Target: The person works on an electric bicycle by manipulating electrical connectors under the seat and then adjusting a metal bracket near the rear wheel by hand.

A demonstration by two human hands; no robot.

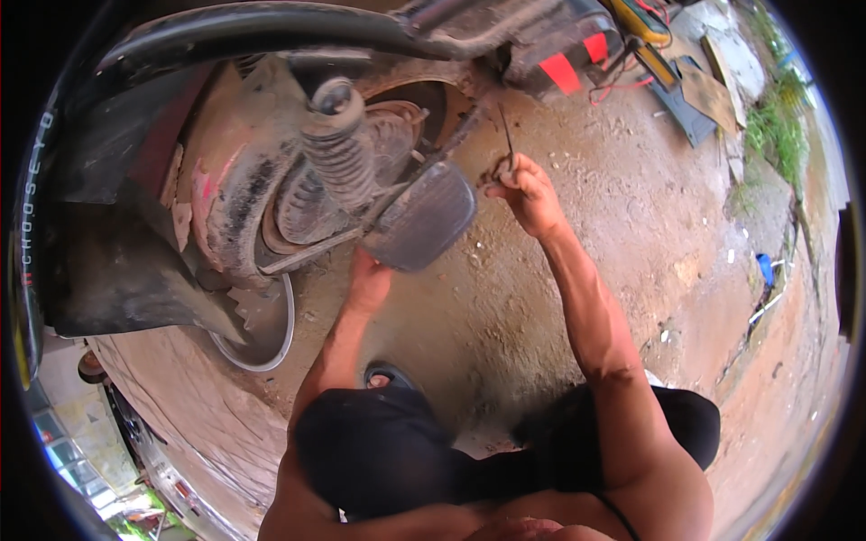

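Note:
A dark, rounded rectangular pad [422,216] stands out from the frame of a muddy vehicle, beside its wheel. My left hand [372,278] is at the pad's lower edge, and its fingers are hidden behind it. Right of the pad, my right hand [528,191] is closed in a pinch on a small dirty part [498,174] whose kind I cannot make out. A thin dark rod or cable [507,129] rises from that hand toward the vehicle's underside. Left of the pad stands a shock absorber with a ribbed, dirt-covered spring [338,153].
A yellow meter [642,20] with red wires lies at the upper right, near a dark flat case [686,104] and a piece of cardboard [710,95]. Red patches [561,74] mark the vehicle body. A curved metal rim [287,329] sits low on the left, above the dirt ground.

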